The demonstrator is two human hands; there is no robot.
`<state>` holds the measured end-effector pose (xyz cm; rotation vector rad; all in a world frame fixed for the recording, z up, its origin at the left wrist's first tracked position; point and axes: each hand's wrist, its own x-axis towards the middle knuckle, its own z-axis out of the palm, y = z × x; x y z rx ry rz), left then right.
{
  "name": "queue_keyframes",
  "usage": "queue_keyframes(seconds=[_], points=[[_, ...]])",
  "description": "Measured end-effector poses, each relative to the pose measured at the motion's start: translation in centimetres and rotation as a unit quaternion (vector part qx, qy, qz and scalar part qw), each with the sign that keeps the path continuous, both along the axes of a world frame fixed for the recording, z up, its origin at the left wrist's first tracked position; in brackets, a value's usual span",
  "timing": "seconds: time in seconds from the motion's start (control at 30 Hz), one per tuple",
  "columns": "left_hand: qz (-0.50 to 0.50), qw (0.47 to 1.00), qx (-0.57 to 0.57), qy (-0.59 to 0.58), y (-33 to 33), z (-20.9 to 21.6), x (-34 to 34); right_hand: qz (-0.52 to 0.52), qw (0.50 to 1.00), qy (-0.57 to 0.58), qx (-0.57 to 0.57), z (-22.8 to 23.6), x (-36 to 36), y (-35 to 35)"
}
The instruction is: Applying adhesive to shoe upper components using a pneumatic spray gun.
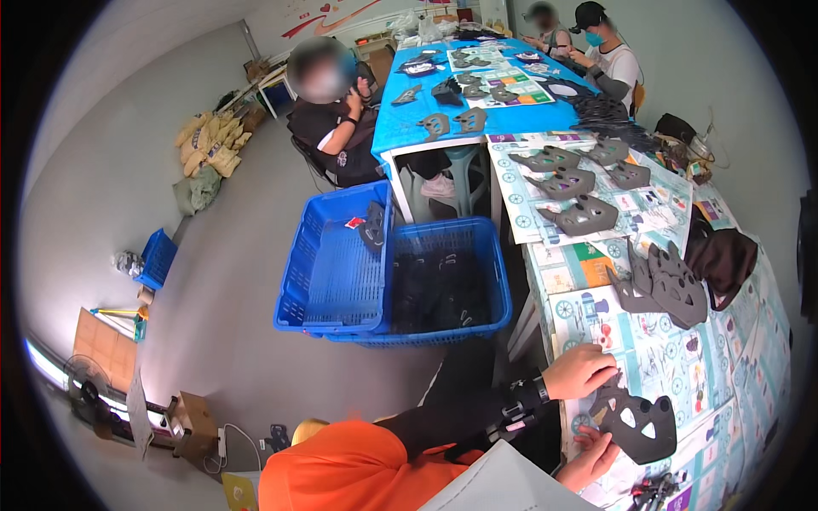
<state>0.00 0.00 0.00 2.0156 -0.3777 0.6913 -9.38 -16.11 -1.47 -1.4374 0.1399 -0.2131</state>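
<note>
A flat dark grey cut-out piece [646, 436] with several holes lies on the patterned table cover at the lower right. My left hand [581, 372], its fingers closed, is at the piece's upper tip and seems to pinch it there. From below, my right hand [590, 458] grips the lower left edge between thumb and fingers. Just beyond is a loose stack of similar grey pieces [669, 289]. Small dark tools or clips [654, 492], too small to make out, lie near the right hand.
Several more grey pieces [579, 216] lie farther up my table. A dark cloth bag [724, 260] rests at its right side. Left of the table, a blue crate [294, 281] sits partly over another blue crate [503, 289] holding dark pieces. Other people sit around a blue-covered table [400, 119].
</note>
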Motion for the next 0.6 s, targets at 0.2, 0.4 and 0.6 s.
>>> queue_keyframes(seconds=[0.2,0.4,0.6], points=[[-0.009,1.0,-0.003,0.007,-0.17,-0.1,-0.51,-0.023,1.0,-0.007,-0.008,0.95,-0.64,0.06],[0.001,1.0,-0.005,0.013,-0.4,0.05,-0.41,-0.016,1.0,-0.006,-0.018,1.05,-0.43,-0.09],[-0.004,1.0,-0.008,0.006,-0.35,0.09,-0.43,-0.021,0.999,-0.006,-0.025,0.76,-0.45,-0.09]])
